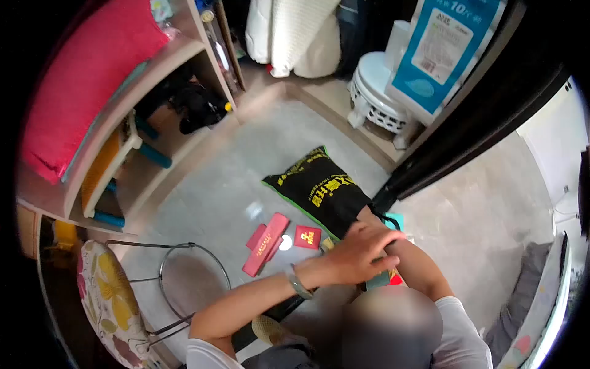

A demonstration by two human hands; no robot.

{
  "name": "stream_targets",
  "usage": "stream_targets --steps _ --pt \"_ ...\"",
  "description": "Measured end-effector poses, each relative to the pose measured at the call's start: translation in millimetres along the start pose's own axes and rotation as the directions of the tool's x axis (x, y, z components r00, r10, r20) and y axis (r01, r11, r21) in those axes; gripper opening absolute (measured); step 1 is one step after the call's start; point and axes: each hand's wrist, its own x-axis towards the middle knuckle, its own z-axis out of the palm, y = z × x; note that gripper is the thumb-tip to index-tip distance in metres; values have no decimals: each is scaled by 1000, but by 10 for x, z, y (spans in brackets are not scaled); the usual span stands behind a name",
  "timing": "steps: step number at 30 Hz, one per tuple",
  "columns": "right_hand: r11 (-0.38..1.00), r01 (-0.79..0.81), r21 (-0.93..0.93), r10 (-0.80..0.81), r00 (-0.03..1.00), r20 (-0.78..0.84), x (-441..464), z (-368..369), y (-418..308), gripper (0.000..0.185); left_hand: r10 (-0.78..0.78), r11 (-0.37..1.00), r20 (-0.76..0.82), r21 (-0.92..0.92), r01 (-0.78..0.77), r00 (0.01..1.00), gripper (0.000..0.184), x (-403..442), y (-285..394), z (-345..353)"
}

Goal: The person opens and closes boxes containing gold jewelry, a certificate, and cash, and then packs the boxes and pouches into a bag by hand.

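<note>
A black drawstring bag (319, 190) with yellow lettering and green edging lies on the grey floor. My right hand (367, 216) reaches its open end, and the fingers are hidden at or inside the bag. Across my right forearm extends my left hand (364, 249), a bracelet (297, 284) on its wrist. Its fingers are apart, with nothing visible in them. Left of the hands lie a long red case (267, 245), a small red booklet (307, 237) with gold print, and a white round piece (285, 242). Something teal (396, 220) shows partly behind my right arm.
A floral-cushioned stool (110, 301) with metal legs stands at lower left. Shelves (172, 55) line the left side. At the back right are a white stool (375, 86), a blue-and-white package (442, 55) and a dark door frame (467, 117). A blurred patch covers the lower middle.
</note>
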Motion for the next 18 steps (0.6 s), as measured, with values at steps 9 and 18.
stream_targets --steps 9,18 --pt "981 -159 108 189 896 -401 -2162 -409 714 76 -446 842 624 50 536 642 27 -553 -345 -302" --pt "788 -616 -19 283 388 -877 -3101 -162 2290 89 -485 574 11 758 309 874 51 -1092 -935 899"
